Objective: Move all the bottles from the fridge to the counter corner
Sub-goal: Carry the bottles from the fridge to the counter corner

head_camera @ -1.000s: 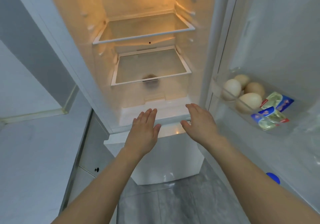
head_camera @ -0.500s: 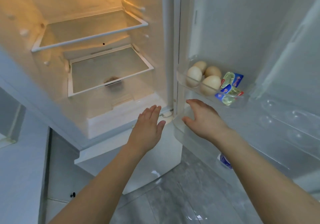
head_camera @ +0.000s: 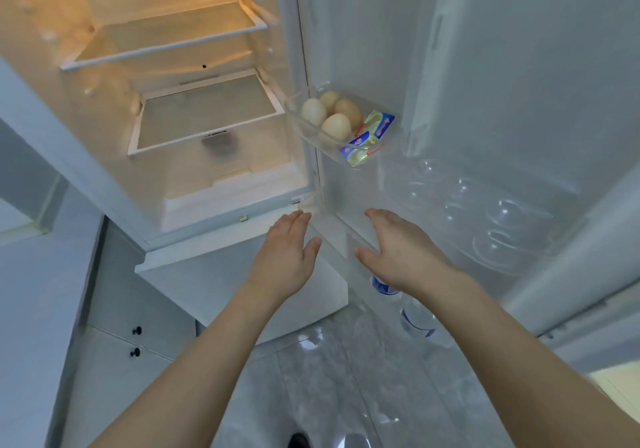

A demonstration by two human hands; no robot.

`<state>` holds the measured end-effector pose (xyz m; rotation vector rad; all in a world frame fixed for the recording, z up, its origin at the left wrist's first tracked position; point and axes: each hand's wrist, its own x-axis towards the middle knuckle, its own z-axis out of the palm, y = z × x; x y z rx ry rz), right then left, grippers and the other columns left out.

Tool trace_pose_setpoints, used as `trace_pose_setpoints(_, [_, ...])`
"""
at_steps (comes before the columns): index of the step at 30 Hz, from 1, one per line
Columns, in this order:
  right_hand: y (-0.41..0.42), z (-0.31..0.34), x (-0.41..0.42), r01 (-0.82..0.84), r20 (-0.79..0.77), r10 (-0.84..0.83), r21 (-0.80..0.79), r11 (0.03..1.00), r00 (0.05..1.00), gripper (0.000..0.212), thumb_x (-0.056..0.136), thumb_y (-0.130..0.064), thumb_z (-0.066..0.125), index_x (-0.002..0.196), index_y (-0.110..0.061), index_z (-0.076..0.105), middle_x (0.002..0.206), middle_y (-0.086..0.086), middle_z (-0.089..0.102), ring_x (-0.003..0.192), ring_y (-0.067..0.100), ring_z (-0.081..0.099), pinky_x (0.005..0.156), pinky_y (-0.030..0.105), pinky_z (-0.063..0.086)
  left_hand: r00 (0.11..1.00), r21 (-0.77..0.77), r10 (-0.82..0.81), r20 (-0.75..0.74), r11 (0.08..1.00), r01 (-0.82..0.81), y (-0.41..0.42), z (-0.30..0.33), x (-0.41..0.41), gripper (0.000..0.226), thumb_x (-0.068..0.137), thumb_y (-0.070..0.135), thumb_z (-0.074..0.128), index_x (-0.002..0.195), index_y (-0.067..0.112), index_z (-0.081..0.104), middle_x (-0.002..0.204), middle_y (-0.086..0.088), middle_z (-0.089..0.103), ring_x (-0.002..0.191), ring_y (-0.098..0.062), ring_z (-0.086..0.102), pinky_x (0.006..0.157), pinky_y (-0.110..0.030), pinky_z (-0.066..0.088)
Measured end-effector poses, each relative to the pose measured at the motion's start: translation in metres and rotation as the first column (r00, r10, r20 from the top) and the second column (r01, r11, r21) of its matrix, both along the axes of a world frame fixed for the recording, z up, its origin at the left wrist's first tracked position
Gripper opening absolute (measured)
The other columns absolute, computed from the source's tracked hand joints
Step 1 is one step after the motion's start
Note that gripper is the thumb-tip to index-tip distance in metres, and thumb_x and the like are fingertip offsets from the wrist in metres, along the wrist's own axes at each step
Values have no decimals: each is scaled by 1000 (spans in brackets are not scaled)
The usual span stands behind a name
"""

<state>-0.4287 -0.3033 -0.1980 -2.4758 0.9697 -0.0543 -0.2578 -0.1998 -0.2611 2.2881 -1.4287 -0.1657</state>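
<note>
Left hand: fingers straight, apart, holding nothing.
Right hand: spread, holding nothing.
Bottles: at 5 o'clock of right hand, partly hidden by its wrist, blurred.

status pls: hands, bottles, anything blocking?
Left hand open, right hand open, both empty. Bottles low in the fridge door, partly hidden under the right forearm, not touched. Nothing seen blocking; eggs sit higher up.

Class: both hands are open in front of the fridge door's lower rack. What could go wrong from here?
1. The bottles sit partly hidden under the right hand, so a blind grab might slip.
2. The eggs rest in the door tray above; jolting the door could shake them.
</note>
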Motion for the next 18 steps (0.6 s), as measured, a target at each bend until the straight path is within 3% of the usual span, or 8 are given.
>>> trace_pose_setpoints(4, [-2, 2, -21, 68, -46, -62, 132, 989, 997, 53, 92, -31, 54, 138, -13, 33, 138, 6, 43, 117, 25, 47, 78, 22, 32, 1000, 9, 7, -12, 1000, -7, -5, 2, -12, 50, 101, 32, 42, 145, 10, 35, 151, -8, 35, 140, -22, 26, 114, -28, 15])
trace_pose_setpoints(7, [-8, -3, -27, 208, -107, -186, 254, 945, 977, 24, 87, -20, 59, 95, -11, 39, 94, 7, 50, 69, 24, 45, 52, 23, 28, 999, 11, -13, -42, 1000, 13, -13, 2, -21, 50, 100, 32, 43, 145, 12, 36, 150, -6, 36, 140, -22, 27, 114, -29, 18])
trace_pose_setpoints(9, [-10, -4, -29, 267, -152, -227, 342, 901, 962, 31, 85, -13, 61, 76, -13, 31, 70, 4, 38, 52, 19, 32, 43, 25, 23, 997, 15, -50, -51, 999, 51, -20, 2, -26, 49, 100, 32, 45, 145, 12, 37, 150, -5, 37, 139, -21, 29, 114, -28, 19])
trace_pose_setpoints(13, [-15, -1, -35, 195, -233, -124, 315, 929, 965, 48, 85, -20, 69, 65, -15, 26, 64, -1, 32, 52, 9, 30, 41, 17, 28, 983, 24, -167, -81, 985, 169, -36, 5, -40, 48, 99, 30, 48, 144, 15, 38, 150, -1, 38, 138, -15, 29, 109, -18, 18])
trace_pose_setpoints(15, [-15, 0, -38, 165, -311, -63, 316, 934, 948, 49, 84, -22, 71, 65, -16, 26, 65, -2, 33, 53, 6, 30, 39, 14, 31, 965, 22, -233, -122, 971, 238, -43, 7, -48, 48, 98, 27, 51, 143, 18, 40, 149, 1, 38, 137, -13, 31, 110, -21, 24])
trace_pose_setpoints(18, [-16, -5, -41, 131, -442, -7, 250, 959, 897, 50, 79, -33, 75, 65, -18, 29, 67, -3, 36, 54, 6, 33, 43, 17, 21, 928, 15, -321, -191, 944, 329, -50, 6, -56, 48, 94, 25, 55, 141, 20, 43, 147, 5, 42, 135, -12, 35, 112, -29, 30])
